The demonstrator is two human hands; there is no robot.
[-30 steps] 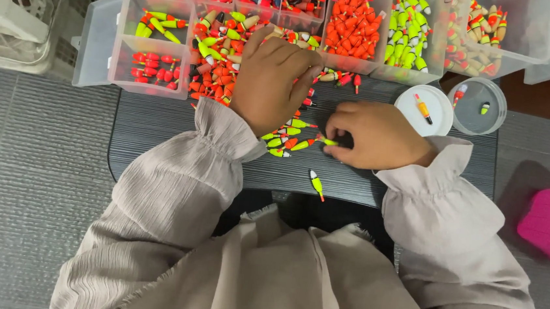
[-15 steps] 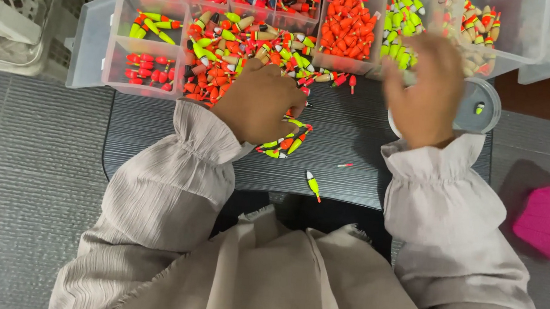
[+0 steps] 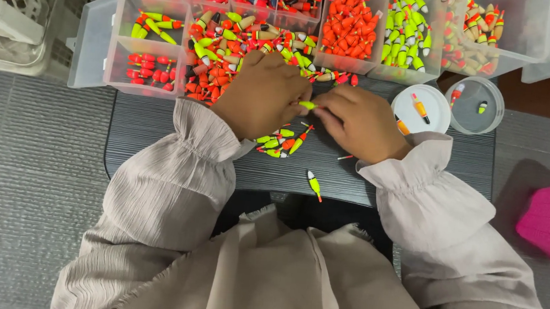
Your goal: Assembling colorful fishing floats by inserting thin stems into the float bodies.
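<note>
Clear plastic trays of sorted fishing floats

Grey ribbed floor mat surrounds a dark slatted table.

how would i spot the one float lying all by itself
Start at the dark tray in front of the person. Below the float pile under the hands, near the tray's front edge, lies a lone float. It is yellow-green and red, touching no other.
</note>
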